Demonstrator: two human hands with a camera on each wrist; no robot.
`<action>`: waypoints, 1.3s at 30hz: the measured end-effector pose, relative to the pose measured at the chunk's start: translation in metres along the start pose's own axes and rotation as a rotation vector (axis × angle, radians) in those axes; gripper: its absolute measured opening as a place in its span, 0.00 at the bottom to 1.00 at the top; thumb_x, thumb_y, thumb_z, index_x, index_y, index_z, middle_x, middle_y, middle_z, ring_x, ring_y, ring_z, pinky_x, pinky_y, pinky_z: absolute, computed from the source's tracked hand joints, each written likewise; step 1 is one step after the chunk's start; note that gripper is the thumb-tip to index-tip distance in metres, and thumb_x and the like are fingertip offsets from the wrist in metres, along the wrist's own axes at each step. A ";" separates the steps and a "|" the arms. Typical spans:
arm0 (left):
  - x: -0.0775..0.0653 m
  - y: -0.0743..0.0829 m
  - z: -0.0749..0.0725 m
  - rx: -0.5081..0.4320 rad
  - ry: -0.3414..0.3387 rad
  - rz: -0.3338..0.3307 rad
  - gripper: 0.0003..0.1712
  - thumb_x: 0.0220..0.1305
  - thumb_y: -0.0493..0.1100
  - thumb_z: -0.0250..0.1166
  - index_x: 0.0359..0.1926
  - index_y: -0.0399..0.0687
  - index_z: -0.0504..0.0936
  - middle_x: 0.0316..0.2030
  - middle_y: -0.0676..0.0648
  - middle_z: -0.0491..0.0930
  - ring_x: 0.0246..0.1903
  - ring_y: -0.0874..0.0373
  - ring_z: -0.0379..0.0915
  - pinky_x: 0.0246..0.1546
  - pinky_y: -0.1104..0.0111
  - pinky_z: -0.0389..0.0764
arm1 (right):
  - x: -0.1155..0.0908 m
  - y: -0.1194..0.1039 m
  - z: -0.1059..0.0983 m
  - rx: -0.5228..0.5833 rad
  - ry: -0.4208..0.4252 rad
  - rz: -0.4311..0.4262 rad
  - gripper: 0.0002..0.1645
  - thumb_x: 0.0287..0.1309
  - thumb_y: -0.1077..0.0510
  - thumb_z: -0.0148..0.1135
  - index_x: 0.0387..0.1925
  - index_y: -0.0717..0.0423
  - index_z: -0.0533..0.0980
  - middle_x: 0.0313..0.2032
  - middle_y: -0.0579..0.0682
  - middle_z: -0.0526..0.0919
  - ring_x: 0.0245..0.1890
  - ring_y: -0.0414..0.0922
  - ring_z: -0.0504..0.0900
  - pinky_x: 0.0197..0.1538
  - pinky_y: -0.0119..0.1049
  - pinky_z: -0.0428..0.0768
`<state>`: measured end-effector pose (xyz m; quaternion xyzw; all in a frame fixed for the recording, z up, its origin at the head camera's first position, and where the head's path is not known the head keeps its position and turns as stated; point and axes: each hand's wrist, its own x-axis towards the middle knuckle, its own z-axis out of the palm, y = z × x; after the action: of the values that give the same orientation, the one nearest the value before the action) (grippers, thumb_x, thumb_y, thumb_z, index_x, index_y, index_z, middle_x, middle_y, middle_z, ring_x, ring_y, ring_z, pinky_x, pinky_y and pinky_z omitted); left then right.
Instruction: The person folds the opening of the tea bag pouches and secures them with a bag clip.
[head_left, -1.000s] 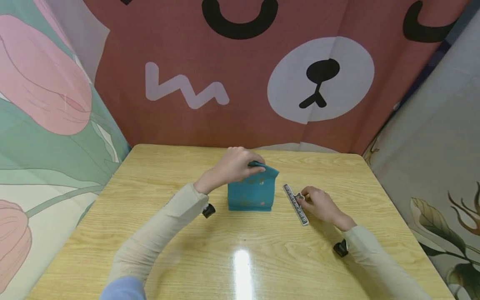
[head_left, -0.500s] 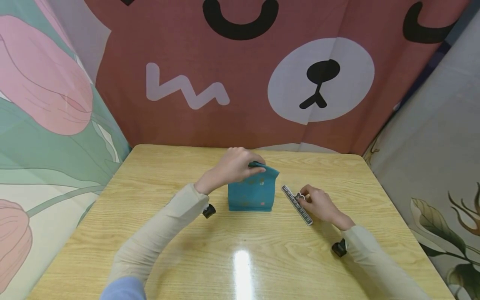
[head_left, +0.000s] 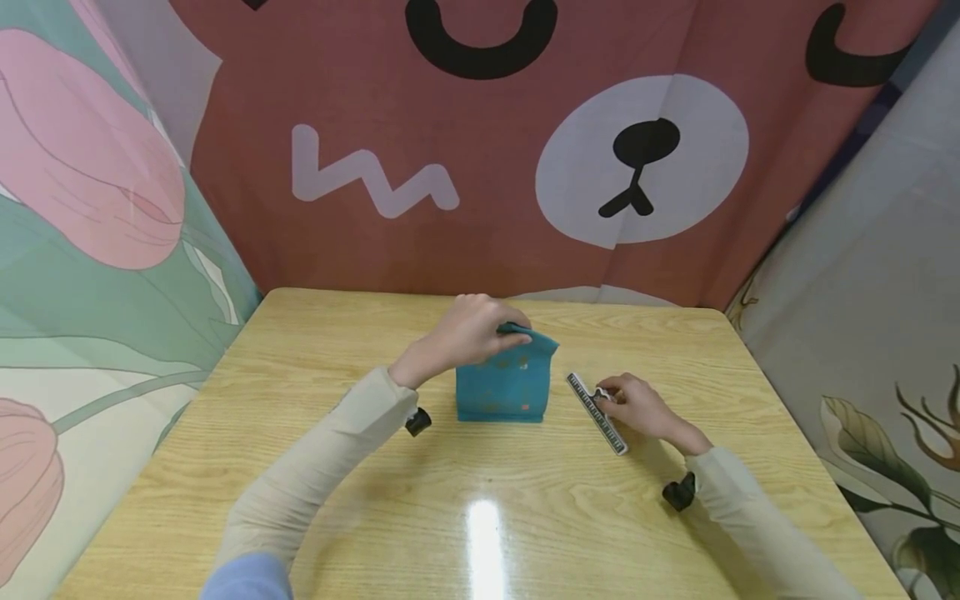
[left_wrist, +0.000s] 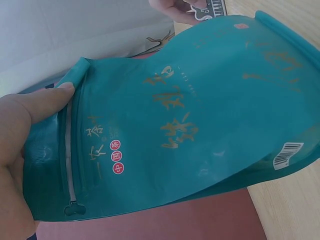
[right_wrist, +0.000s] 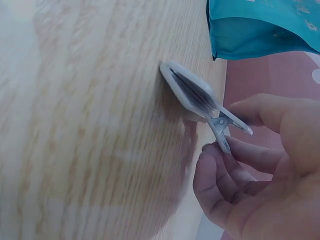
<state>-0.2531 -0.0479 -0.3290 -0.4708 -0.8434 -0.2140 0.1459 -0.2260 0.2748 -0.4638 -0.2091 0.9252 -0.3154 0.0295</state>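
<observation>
A teal tea pouch (head_left: 502, 387) with gold lettering stands upright on the table, its top edge folded over. My left hand (head_left: 480, 329) pinches that folded top; in the left wrist view the thumb (left_wrist: 62, 92) presses on the fold of the pouch (left_wrist: 190, 115). To the right of the pouch, my right hand (head_left: 641, 404) holds a long bag clip (head_left: 597, 414) patterned like piano keys. The right wrist view has the clip (right_wrist: 192, 92) end-on, thumb and fingers pinching its two handles, its long jaws together at the tip, close over the table.
The light wood table (head_left: 375, 517) carries a bright reflection at the front. A red-brown curtain with a bear face (head_left: 480, 167) hangs behind it. Patterned cloths hang at the left (head_left: 82, 167) and right (head_left: 885, 292). Each wrist wears a black camera.
The right hand has turned the clip a little, its near end shifting slightly right and toward the front. The left hand and the pouch have stayed in place.
</observation>
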 end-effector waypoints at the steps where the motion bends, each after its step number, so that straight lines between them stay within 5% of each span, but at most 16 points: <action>1: 0.000 0.000 0.000 0.001 0.000 -0.001 0.10 0.64 0.46 0.70 0.43 0.48 0.90 0.37 0.53 0.87 0.25 0.67 0.79 0.22 0.76 0.71 | 0.000 0.000 0.000 0.007 -0.001 0.004 0.16 0.65 0.63 0.63 0.49 0.71 0.79 0.38 0.57 0.78 0.32 0.45 0.78 0.33 0.37 0.77; 13: 0.000 0.000 -0.001 0.004 -0.004 -0.004 0.10 0.65 0.46 0.69 0.43 0.49 0.90 0.38 0.53 0.87 0.25 0.67 0.79 0.24 0.76 0.72 | 0.001 -0.001 0.001 0.023 0.009 0.036 0.20 0.68 0.54 0.62 0.51 0.68 0.78 0.40 0.56 0.84 0.33 0.44 0.82 0.37 0.41 0.80; 39: 0.000 0.000 0.001 0.011 0.009 0.001 0.10 0.64 0.46 0.70 0.43 0.49 0.90 0.37 0.53 0.87 0.24 0.67 0.78 0.22 0.75 0.71 | -0.002 -0.004 0.000 -0.024 0.088 0.004 0.21 0.67 0.56 0.64 0.53 0.69 0.78 0.43 0.61 0.83 0.30 0.41 0.80 0.33 0.38 0.78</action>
<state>-0.2536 -0.0478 -0.3295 -0.4693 -0.8437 -0.2114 0.1524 -0.2230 0.2727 -0.4620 -0.1933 0.9298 -0.3131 -0.0130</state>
